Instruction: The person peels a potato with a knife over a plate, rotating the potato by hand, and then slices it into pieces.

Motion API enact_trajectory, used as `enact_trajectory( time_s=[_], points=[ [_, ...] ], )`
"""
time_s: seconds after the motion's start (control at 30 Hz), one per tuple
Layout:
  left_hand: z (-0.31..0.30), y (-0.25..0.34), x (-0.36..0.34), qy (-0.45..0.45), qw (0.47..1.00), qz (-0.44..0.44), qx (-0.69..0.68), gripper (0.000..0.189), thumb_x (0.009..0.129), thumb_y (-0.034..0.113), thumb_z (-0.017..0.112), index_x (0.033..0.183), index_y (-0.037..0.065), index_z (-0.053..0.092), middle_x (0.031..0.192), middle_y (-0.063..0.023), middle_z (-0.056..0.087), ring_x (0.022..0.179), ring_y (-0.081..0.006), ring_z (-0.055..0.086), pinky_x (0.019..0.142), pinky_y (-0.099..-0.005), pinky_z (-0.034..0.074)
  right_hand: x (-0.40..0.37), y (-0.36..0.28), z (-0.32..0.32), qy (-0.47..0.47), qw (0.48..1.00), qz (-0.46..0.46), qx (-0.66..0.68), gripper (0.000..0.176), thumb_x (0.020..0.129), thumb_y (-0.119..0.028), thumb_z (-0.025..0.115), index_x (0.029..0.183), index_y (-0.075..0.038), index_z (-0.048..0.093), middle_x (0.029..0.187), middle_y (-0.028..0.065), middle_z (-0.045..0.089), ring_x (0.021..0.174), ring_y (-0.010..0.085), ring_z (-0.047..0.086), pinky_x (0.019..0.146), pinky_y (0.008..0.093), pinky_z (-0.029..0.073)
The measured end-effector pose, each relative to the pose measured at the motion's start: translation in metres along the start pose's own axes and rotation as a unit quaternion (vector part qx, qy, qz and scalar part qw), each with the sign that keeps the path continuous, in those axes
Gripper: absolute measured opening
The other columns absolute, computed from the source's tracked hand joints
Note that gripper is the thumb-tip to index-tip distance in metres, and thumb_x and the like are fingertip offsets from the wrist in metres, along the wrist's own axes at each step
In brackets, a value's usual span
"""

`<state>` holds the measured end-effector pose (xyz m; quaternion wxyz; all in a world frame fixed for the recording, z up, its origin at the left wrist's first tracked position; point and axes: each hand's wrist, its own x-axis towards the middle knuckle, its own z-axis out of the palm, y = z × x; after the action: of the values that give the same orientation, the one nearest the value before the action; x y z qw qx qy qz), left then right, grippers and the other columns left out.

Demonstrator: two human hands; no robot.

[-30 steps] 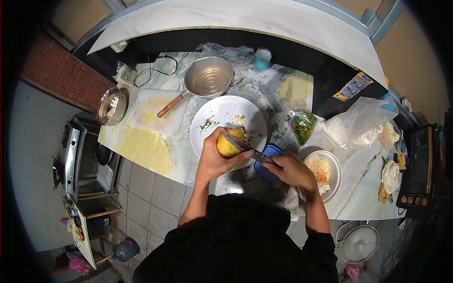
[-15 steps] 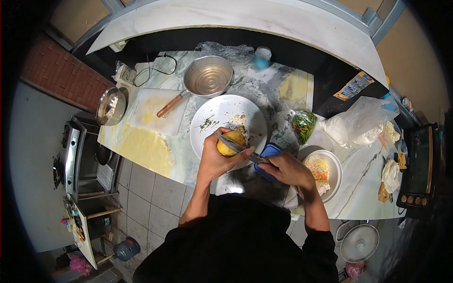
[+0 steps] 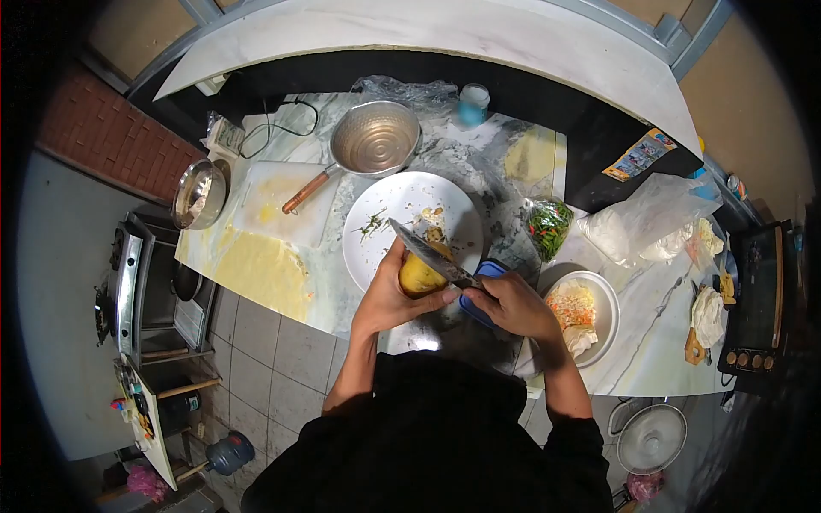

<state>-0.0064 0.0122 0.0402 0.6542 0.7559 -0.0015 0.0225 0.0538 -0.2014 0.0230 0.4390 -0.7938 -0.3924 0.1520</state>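
Observation:
My left hand (image 3: 384, 296) is wrapped round a yellow potato (image 3: 417, 277), holding it over the near edge of a white plate (image 3: 363, 244). In my right hand (image 3: 520, 308) is a knife (image 3: 421, 245), gripped by its handle. The blade lies slantwise across the top of the potato, its tip pointing up and left. My left thumb stretches along the near side of the potato toward the knife. Brown and pale scraps (image 3: 434, 232) and green bits (image 3: 373, 225) are scattered on the plate.
A wooden-handled saucepan (image 3: 376, 137) stands behind the plate, beside a white cutting board (image 3: 267, 198). Near my right hand are a blue container (image 3: 481, 312), a white bowl (image 3: 605, 316) of chopped food and a bag of chillies (image 3: 549, 229). Metal bowls (image 3: 200, 195) sit at left.
The potato has moved slightly toward me and turned in my left hand. The knife has shifted too, its blade now higher across the potato's top.

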Motion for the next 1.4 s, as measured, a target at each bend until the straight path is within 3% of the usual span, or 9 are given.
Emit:
enact_trajectory(
  time_s=[0.13,0.37,0.53,0.67,0.97,1.17,1.4],
  points=[
    [-0.003,-0.007,-0.003,-0.035,0.993,-0.034,-0.107,0.074,0.066,0.002,0.087,0.128,0.0,0.046,0.114,-0.0053,0.06,0.106,-0.0132,0.055,0.093,-0.0282,0.045,0.002,-0.003,0.003,0.031,0.999,0.014,0.01,0.033,0.093,-0.024,0.062,0.074,0.002,0.055,0.06,0.0216,0.052,0.06,0.0409,0.054,0.054,0.0452,0.039],
    [-0.003,-0.006,-0.005,-0.042,0.997,-0.029,-0.055,0.078,0.06,0.007,0.091,0.125,-0.001,0.049,0.112,-0.0056,0.062,0.102,-0.0123,0.056,0.092,-0.0279,0.045,0.008,-0.005,0.013,0.08,0.996,-0.027,0.037,0.032,0.094,-0.021,0.06,0.074,0.003,0.055,0.053,0.0209,0.049,0.05,0.0397,0.05,0.048,0.0428,0.036],
    [-0.006,-0.001,-0.002,-0.072,0.997,-0.015,0.011,0.076,0.061,0.012,0.091,0.124,-0.002,0.051,0.11,-0.0083,0.064,0.101,-0.0134,0.056,0.091,-0.0286,0.045,0.008,-0.004,0.013,0.056,0.998,-0.01,0.038,0.031,0.094,-0.02,0.061,0.075,0.004,0.055,0.055,0.0224,0.05,0.05,0.0402,0.051,0.048,0.0419,0.036],
    [-0.006,-0.004,-0.001,-0.076,0.997,-0.009,0.0,0.073,0.061,0.012,0.091,0.122,-0.003,0.053,0.107,-0.008,0.064,0.098,-0.0136,0.057,0.089,-0.0286,0.046,0.008,-0.009,0.013,0.074,0.995,-0.046,0.044,0.03,0.093,-0.019,0.061,0.077,0.005,0.056,0.058,0.0243,0.051,0.054,0.041,0.052,0.048,0.0417,0.037],
    [-0.006,-0.003,0.0,-0.104,0.994,-0.027,-0.011,0.064,0.065,0.011,0.089,0.118,-0.002,0.055,0.102,-0.0075,0.065,0.094,-0.0122,0.057,0.086,-0.0284,0.047,0.006,-0.012,0.013,0.027,0.998,0.013,0.054,0.027,0.093,-0.018,0.061,0.079,0.005,0.057,0.063,0.0248,0.053,0.059,0.0425,0.054,0.051,0.0426,0.038],
    [-0.005,-0.005,0.001,-0.101,0.994,-0.032,-0.015,0.063,0.066,0.012,0.089,0.118,-0.002,0.055,0.102,-0.0074,0.065,0.093,-0.0126,0.057,0.086,-0.0285,0.047,0.005,-0.004,0.02,0.064,0.996,-0.024,0.05,0.027,0.094,-0.018,0.06,0.08,0.004,0.058,0.063,0.0246,0.054,0.059,0.0423,0.054,0.052,0.0433,0.038],
    [-0.005,-0.011,0.002,-0.107,0.993,-0.041,-0.028,0.062,0.067,0.014,0.089,0.117,-0.003,0.056,0.101,-0.0075,0.065,0.094,-0.0125,0.057,0.085,-0.0283,0.047,0.003,-0.005,0.015,0.031,0.998,-0.001,0.06,0.025,0.095,-0.016,0.059,0.081,0.005,0.057,0.065,0.0249,0.054,0.059,0.0415,0.055,0.051,0.0422,0.038]
  ],
)
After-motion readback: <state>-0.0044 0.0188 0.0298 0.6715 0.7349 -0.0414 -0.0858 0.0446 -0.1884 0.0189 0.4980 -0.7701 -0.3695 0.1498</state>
